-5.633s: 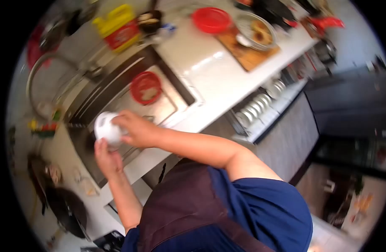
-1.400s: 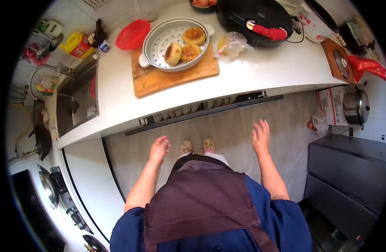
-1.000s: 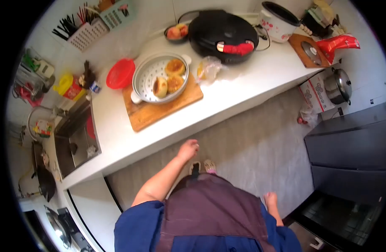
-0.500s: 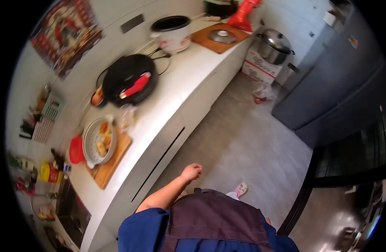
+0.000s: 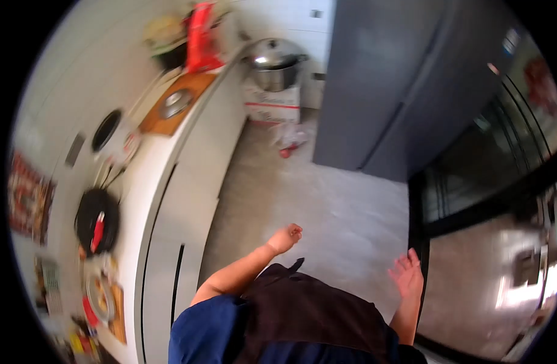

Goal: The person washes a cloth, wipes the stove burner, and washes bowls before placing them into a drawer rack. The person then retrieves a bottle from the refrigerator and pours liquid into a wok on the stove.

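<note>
My left hand (image 5: 285, 238) hangs over the floor in front of my dark apron (image 5: 315, 309), its fingers curled in and nothing visible in them. Off to the right, my right hand (image 5: 407, 274) is raised with fingers spread, and it holds nothing. Neither hand touches anything. Nearest to the right hand is the black frame of a glass door (image 5: 416, 242). The left hand is closest to the pale cabinet fronts (image 5: 187, 212) under the counter.
A white counter (image 5: 146, 200) carries a black electric pan (image 5: 87, 212), a white rice cooker (image 5: 124, 145), a cutting board (image 5: 151, 124) with a lid (image 5: 176, 103) and a bowl of food (image 5: 100, 297). Ahead are a steel pot (image 5: 275, 76) on boxes (image 5: 272, 104), a plastic bag (image 5: 288, 136) and a grey fridge (image 5: 375, 85).
My view has turned right, so the counter has shifted left and the fridge now stands nearer the middle. My right hand has come into view, spread open. The left hand stays curled.
</note>
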`<state>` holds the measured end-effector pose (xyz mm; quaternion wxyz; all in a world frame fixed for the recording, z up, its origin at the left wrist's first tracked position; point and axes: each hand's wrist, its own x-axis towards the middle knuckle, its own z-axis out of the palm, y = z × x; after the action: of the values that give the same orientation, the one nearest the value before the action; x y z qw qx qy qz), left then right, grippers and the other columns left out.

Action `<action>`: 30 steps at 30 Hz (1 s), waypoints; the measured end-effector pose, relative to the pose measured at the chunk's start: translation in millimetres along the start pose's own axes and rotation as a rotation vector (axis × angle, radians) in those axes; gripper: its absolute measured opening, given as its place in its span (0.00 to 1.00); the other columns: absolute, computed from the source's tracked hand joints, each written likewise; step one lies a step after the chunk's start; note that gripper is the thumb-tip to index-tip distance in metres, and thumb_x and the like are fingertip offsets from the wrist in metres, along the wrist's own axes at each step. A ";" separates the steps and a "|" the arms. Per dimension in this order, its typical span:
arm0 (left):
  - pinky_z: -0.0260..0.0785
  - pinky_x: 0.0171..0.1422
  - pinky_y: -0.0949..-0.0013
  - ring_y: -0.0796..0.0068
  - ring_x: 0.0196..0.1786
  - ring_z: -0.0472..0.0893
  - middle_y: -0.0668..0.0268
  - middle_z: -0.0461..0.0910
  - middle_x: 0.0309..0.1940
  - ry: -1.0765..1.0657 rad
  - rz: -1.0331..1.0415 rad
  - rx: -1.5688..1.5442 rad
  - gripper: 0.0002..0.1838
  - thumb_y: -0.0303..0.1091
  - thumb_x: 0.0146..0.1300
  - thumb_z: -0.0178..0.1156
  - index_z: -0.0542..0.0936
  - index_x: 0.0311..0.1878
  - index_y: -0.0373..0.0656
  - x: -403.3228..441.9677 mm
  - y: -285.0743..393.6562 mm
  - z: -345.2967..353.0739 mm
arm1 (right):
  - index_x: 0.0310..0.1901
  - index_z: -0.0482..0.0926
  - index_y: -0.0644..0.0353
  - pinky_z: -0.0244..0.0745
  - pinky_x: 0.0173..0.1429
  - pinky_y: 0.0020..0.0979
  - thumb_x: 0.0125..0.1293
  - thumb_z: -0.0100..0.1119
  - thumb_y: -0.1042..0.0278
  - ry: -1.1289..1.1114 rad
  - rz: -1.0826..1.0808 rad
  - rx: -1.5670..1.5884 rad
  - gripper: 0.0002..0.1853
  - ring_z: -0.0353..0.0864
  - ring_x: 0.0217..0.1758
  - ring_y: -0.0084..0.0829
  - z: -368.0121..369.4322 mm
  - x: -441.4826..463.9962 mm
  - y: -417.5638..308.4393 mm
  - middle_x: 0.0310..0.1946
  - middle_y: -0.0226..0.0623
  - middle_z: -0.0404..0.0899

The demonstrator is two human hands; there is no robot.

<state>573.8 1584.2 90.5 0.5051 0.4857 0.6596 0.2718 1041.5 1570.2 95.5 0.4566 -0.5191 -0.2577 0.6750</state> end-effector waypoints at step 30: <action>0.60 0.56 0.62 0.68 0.54 0.76 0.71 0.81 0.47 0.152 0.584 2.263 0.14 0.38 0.61 0.53 0.84 0.46 0.53 634.5 558.3 82.5 | 0.42 0.82 0.54 0.73 0.54 0.36 0.60 0.55 0.48 0.211 0.359 -1.152 0.19 0.80 0.50 0.41 -317.0 260.3 10.3 0.45 0.44 0.81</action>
<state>843.6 2366.5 281.2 -0.3375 0.7739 0.4173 -0.3363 1323.1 1755.7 -138.2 0.0050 -0.7818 -0.4432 0.4385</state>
